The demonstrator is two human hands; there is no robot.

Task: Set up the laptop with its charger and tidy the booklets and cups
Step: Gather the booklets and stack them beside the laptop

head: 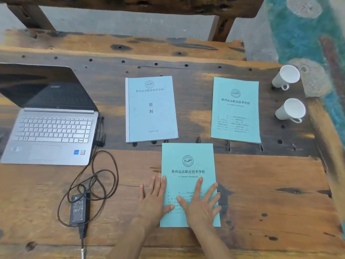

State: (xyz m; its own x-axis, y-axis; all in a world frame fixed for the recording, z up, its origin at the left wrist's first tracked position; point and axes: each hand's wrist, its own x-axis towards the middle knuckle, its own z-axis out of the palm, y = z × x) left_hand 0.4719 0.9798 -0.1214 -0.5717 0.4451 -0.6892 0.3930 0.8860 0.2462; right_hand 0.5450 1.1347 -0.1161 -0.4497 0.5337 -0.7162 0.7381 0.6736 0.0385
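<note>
An open silver laptop [52, 131] sits at the left of the wooden table [261, 184]. Its black charger brick [79, 210] lies in front, with a looped cable running to the laptop's right side. Three light-blue booklets lie flat: one in the middle [151, 109], one to the right [235, 111], one nearest me [187, 165]. My left hand [154, 199] rests flat at the near booklet's left edge, thumb on the cover. My right hand [200, 204] lies spread on its lower half. Two white cups lie on their sides at the right edge, the far cup [285, 76] and the near cup [290, 109].
A dark wooden bench or shelf [130, 43] runs along the table's far side. A teal patterned cloth [308, 40] hangs at the right, beside the cups. The table's right edge is close to the cups.
</note>
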